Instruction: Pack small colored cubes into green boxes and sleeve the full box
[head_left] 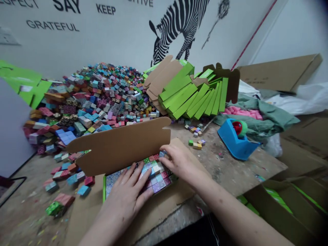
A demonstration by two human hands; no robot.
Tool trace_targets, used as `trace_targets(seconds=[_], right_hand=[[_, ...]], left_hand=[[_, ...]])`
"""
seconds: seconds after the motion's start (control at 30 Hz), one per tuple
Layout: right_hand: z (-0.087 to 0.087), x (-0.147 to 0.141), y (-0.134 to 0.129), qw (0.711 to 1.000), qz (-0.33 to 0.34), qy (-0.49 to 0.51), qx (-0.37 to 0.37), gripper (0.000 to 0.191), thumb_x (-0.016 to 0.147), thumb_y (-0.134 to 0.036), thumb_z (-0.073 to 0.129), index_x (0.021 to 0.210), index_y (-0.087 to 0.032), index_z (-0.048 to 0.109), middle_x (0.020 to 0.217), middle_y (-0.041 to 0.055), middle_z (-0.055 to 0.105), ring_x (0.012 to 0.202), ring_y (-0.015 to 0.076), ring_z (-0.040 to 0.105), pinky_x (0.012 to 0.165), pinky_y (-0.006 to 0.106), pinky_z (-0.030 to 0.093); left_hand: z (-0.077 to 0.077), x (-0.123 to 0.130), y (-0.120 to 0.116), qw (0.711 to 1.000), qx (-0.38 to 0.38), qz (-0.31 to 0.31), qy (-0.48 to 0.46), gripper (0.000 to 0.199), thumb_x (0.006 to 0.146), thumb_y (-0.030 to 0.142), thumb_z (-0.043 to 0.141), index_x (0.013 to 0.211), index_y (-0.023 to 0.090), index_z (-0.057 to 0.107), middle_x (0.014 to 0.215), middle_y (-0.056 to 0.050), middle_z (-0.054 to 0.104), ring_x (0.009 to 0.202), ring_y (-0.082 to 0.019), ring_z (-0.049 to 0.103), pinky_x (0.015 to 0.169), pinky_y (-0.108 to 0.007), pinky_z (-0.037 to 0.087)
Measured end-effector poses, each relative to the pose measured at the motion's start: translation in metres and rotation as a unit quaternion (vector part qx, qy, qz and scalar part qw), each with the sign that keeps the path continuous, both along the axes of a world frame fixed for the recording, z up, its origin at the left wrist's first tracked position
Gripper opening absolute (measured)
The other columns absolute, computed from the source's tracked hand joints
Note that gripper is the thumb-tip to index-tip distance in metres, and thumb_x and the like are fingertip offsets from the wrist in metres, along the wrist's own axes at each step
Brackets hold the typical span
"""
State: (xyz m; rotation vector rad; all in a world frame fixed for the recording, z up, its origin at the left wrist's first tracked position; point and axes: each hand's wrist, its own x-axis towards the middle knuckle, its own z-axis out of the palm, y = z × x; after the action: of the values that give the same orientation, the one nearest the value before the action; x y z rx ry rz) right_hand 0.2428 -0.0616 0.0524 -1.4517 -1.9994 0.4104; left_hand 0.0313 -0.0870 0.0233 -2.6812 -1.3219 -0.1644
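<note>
An open cardboard box (104,188) with a green edge lies before me, its brown lid (123,145) standing up at the back. Rows of small patterned blocks (158,184) in blue, purple, white and red fill it. My left hand (130,191) rests flat over the blocks with its fingers spread, covering the middle of the box. At the box's right back corner, my right hand (176,160) pinches a small blue block (164,154) between thumb and fingers. Whether that block touches the others cannot be made out.
A large heap of loose blocks (102,92) rises against the wall. Green flat-packed boxes (192,95) are stacked behind. To the right stand a blue tape dispenser (237,141) and a green cloth (271,109). Cartons (287,205) stand below the table's right edge.
</note>
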Motion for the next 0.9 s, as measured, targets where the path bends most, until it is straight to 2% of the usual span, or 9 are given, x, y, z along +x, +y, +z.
trace_targets(seconds=[0.07,0.13,0.3,0.4,0.57,0.7,0.8,0.9], right_hand=[[-0.005,-0.009,0.003,0.999,-0.011,-0.049,-0.006,0.017,0.078,-0.026,0.053,0.092,-0.016,0.052,0.096,0.0088,0.051,0.090,0.0188,0.048,0.078,0.035,0.041],[-0.009,-0.010,0.003,0.998,-0.014,-0.056,-0.007,0.020,0.077,-0.027,0.054,0.092,-0.015,0.051,0.100,0.0111,0.047,0.094,0.0207,0.046,0.080,0.037,0.041],[-0.011,0.004,-0.003,0.996,0.066,-0.058,0.014,0.036,0.077,-0.019,0.047,0.112,-0.013,0.044,0.113,0.0123,0.042,0.105,0.0206,0.039,0.090,0.037,0.036],[-0.010,0.008,-0.001,0.991,0.092,-0.092,0.011,0.034,0.074,-0.014,0.048,0.108,-0.015,0.049,0.107,0.0103,0.045,0.100,0.0199,0.041,0.086,0.036,0.039],[-0.009,0.006,0.003,0.994,0.072,-0.081,0.025,0.035,0.067,-0.012,0.056,0.101,-0.015,0.049,0.102,0.0082,0.045,0.094,0.0182,0.042,0.081,0.032,0.039],[-0.010,0.003,-0.001,0.992,0.078,-0.097,-0.002,0.039,0.066,-0.016,0.063,0.103,-0.016,0.052,0.097,0.0070,0.050,0.091,0.0184,0.045,0.075,0.030,0.038],[-0.010,0.000,-0.004,0.988,0.056,-0.138,-0.040,0.039,0.064,-0.024,0.067,0.100,-0.017,0.055,0.091,0.0065,0.055,0.089,0.0207,0.048,0.073,0.032,0.036],[-0.007,-0.002,-0.008,0.983,0.033,-0.179,-0.038,0.041,0.063,-0.022,0.068,0.102,-0.018,0.055,0.094,0.0069,0.058,0.092,0.0236,0.048,0.077,0.036,0.032]], left_hand=[[0.001,0.000,-0.001,1.000,-0.008,0.000,-0.003,0.055,0.080,0.059,0.025,0.129,0.033,0.029,0.137,-0.001,0.026,0.125,-0.026,0.029,0.097,-0.046,0.036],[0.002,0.000,-0.002,1.000,-0.012,-0.002,-0.008,0.055,0.081,0.058,0.025,0.129,0.033,0.030,0.138,-0.002,0.025,0.125,-0.026,0.029,0.098,-0.046,0.035],[0.001,0.000,-0.002,1.000,-0.003,-0.006,-0.024,0.055,0.081,0.058,0.025,0.129,0.033,0.030,0.137,-0.001,0.027,0.125,-0.026,0.030,0.098,-0.046,0.035],[0.000,0.000,-0.002,1.000,0.004,-0.005,-0.029,0.055,0.081,0.058,0.025,0.128,0.033,0.032,0.137,-0.002,0.028,0.124,-0.026,0.031,0.097,-0.046,0.036],[-0.003,-0.001,-0.001,1.000,0.007,-0.004,-0.030,0.056,0.080,0.059,0.026,0.129,0.032,0.032,0.137,-0.003,0.027,0.124,-0.027,0.030,0.097,-0.047,0.035],[-0.002,0.000,-0.001,0.999,0.007,-0.007,-0.033,0.056,0.080,0.059,0.025,0.128,0.032,0.033,0.137,-0.002,0.028,0.123,-0.027,0.032,0.096,-0.046,0.036],[0.000,0.000,-0.002,0.999,0.009,-0.006,-0.035,0.056,0.080,0.059,0.025,0.128,0.032,0.034,0.136,-0.002,0.030,0.123,-0.027,0.033,0.096,-0.046,0.037],[0.000,0.000,-0.002,0.999,0.005,-0.004,-0.036,0.056,0.080,0.059,0.025,0.128,0.032,0.035,0.136,-0.003,0.030,0.123,-0.027,0.034,0.096,-0.046,0.037]])
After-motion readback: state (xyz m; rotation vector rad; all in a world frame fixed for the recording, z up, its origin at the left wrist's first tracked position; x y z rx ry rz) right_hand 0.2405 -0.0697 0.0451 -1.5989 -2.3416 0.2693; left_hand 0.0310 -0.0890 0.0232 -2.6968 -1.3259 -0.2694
